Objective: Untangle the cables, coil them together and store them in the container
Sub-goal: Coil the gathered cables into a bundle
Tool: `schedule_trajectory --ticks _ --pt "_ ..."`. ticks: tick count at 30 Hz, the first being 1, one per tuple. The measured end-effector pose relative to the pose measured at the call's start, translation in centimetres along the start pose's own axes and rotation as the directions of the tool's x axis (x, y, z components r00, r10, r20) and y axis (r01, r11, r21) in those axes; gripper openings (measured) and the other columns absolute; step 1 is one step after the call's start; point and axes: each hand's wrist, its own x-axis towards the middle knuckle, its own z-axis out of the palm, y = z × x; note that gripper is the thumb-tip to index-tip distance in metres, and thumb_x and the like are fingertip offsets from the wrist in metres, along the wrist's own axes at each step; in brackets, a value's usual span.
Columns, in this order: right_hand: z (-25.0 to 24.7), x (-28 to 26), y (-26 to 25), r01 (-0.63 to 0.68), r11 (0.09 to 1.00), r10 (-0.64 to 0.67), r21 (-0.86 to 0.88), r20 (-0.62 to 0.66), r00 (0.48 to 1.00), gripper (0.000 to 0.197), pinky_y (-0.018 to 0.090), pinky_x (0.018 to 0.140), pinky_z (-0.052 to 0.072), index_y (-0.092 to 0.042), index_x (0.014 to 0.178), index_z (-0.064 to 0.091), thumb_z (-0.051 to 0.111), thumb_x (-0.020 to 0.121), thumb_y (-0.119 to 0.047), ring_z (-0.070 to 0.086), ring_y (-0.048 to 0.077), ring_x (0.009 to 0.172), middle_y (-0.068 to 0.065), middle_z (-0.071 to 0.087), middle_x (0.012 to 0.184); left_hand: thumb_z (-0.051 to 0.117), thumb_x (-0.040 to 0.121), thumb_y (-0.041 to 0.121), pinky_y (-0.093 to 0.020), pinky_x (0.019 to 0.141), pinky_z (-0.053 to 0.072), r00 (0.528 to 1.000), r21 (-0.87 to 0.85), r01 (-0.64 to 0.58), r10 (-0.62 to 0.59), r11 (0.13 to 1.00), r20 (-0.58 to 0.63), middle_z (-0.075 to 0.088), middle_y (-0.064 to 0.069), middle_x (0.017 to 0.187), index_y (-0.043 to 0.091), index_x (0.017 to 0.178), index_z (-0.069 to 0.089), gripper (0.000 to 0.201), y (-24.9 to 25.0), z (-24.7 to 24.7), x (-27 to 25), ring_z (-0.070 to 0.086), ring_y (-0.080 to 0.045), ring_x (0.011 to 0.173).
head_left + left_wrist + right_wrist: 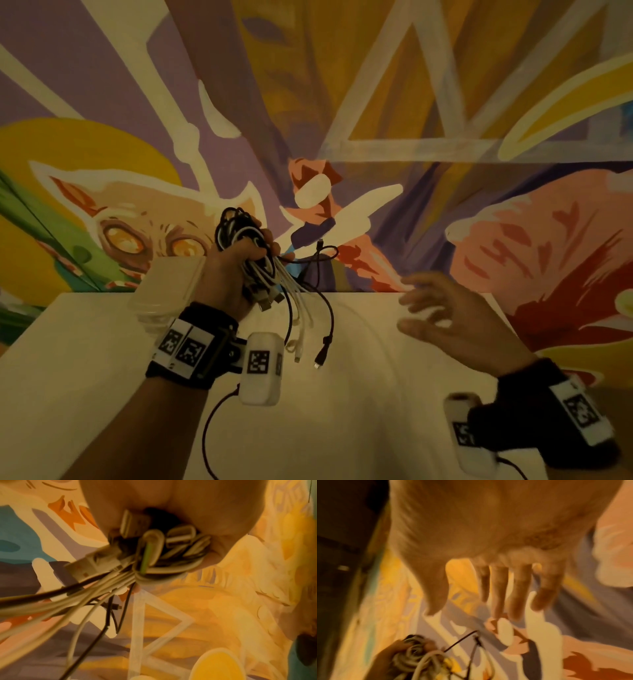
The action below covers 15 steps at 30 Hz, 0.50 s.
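Right now my left hand [236,270] is fisted around the cables [246,236], held upright above the table [359,394], coiled loops at the top and loose ends dangling down. My right hand [445,315] hovers well apart to the right, fingers spread, holding nothing. The container [164,291] sits just behind my left wrist, probably lidless, so the left hand is nearer.
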Motion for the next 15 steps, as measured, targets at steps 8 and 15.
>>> schedule_trajectory --ticks 8,15 --pt "8.7 5.1 -4.9 0.192 0.880 -0.171 -0.434 0.087 0.981 0.077 0.037 0.088 0.052 -0.032 0.128 0.037 0.064 0.068 -0.071 0.056 0.014 0.107 -0.009 0.059 0.120 0.067 0.058 0.008 -0.054 0.088 0.049 0.989 0.025 0.095 -0.097 0.995 0.108 0.063 -0.007 0.087 0.010 0.101 0.056 0.045 -2.5 2.2 -1.1 0.061 -0.026 0.085" --pt "12.9 5.5 -2.6 0.085 0.995 -0.065 -0.059 0.281 0.957 0.099 0.034 0.094 0.051 -0.035 0.147 0.016 0.080 0.072 -0.031 0.059 0.013 0.113 -0.005 0.057 0.132 0.066 0.056 0.006 -0.048 0.092 0.050 0.990 -0.118 0.143 -0.141 0.983 0.025 0.062 -0.007 0.086 0.011 0.102 0.058 0.047 -2.8 1.5 -1.5 0.062 -0.027 0.083"
